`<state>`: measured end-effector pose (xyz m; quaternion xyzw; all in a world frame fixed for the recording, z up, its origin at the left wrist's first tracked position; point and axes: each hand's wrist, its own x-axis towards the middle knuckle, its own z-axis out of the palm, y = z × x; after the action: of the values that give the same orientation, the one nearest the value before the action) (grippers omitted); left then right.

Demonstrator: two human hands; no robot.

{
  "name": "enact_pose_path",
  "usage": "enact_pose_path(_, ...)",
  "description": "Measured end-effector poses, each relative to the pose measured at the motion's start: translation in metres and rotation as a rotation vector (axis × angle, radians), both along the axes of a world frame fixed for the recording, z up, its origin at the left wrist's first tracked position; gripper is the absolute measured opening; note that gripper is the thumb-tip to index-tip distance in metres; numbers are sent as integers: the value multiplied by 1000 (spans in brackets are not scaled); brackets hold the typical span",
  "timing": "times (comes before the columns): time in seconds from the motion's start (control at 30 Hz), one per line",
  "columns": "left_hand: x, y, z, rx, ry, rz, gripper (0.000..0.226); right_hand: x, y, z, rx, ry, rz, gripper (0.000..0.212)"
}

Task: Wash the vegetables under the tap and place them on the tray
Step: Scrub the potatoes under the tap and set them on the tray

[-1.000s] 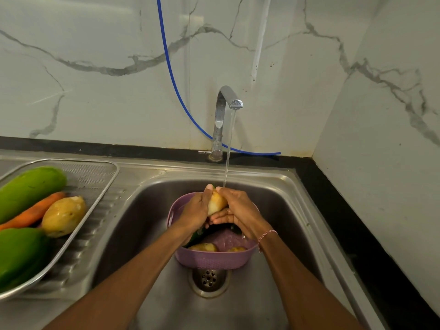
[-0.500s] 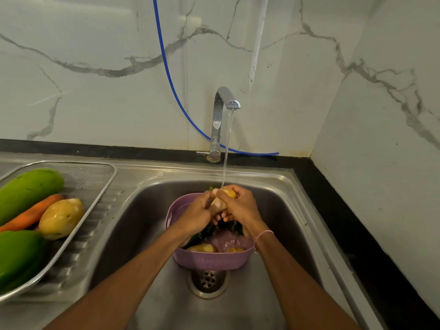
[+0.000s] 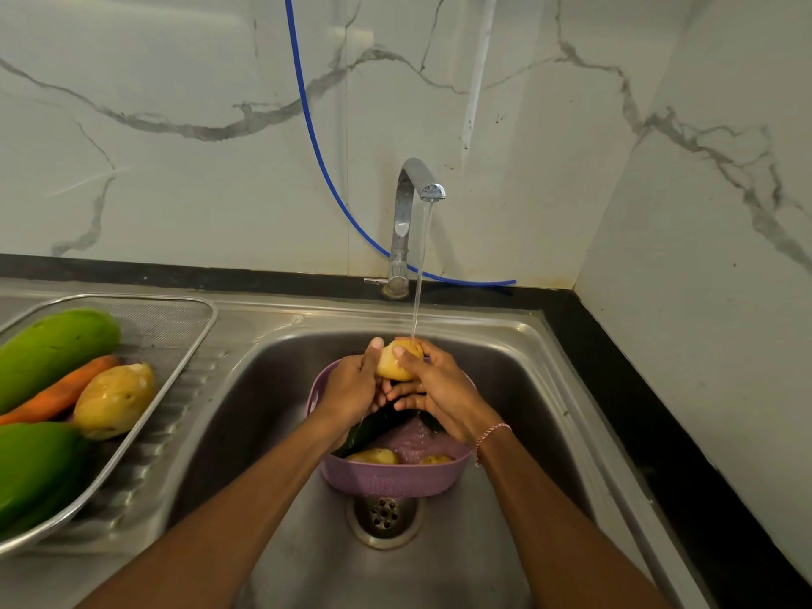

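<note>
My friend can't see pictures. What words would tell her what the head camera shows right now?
A left hand and right hand hold a yellow potato under water running from the tap, above a purple basket in a steel sink. Left of the sink, a wire tray holds two green papayas, a carrot and a second potato.

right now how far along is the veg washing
Done: two large green vegetables, a carrot and a potato lie on the tray. In hand: the left hand and right hand hold another potato under the running tap. Left: two potatoes and a dark green vegetable sit in the purple basket.
</note>
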<state>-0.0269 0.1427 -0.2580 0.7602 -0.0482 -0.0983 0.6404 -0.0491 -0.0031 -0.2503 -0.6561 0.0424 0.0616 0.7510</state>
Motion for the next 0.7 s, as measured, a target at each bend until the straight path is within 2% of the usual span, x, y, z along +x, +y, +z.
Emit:
enact_pose_path(0.13,2,0,-1,-35,17,-38,58,4,1,-3,-81,7,-107,26)
enact_pose_path(0.3,0,-1,-2,-90,55,-159,44,8,-4,-8,-189,29,-230,35)
enact_pose_path(0.37,-1,-1,-2,-64,66,-177,43,9,-5,-8,-187,71,-209,39)
enact_pose_path(0.53,-2,2,4,-100,146,-64,45,4,-2,-3,14,83,17,31)
enact_pose_path(0.63,1,6,8,-185,232,-10,48,5,1,-5,-25,4,33,39)
enact_pose_path(0.7,1,6,8,-196,264,16,46,4,3,-5,-98,-31,-16,27)
